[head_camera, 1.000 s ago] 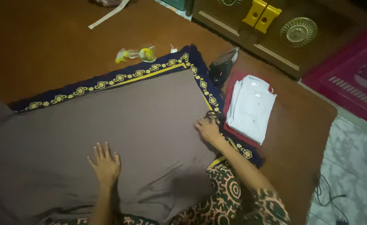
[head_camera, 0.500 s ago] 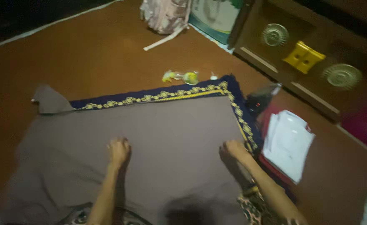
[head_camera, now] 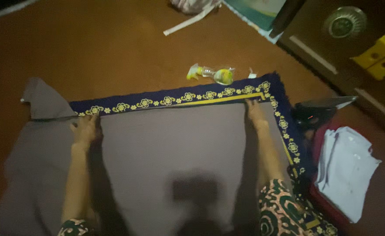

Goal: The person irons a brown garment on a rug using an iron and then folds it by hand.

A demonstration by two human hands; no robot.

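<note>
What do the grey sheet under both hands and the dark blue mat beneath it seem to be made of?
Grey-brown sheet: thin woven cloth, matte, judging by its soft creases and floppy corner. Dark blue mat with yellow flower border: likely thicker textile, woven or embroidered pattern; lies flat.

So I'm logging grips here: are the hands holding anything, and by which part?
Both rest on the grey-brown cloth at its far edge: left hand near the left end, right hand at the right corner. Whether they pinch it or only press cannot be told.

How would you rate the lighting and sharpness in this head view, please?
Head view: dim and warm overall; a dark shadow falls on the grey cloth between the left hand and right hand; slight blur softens the white shirt; no glare.
</note>
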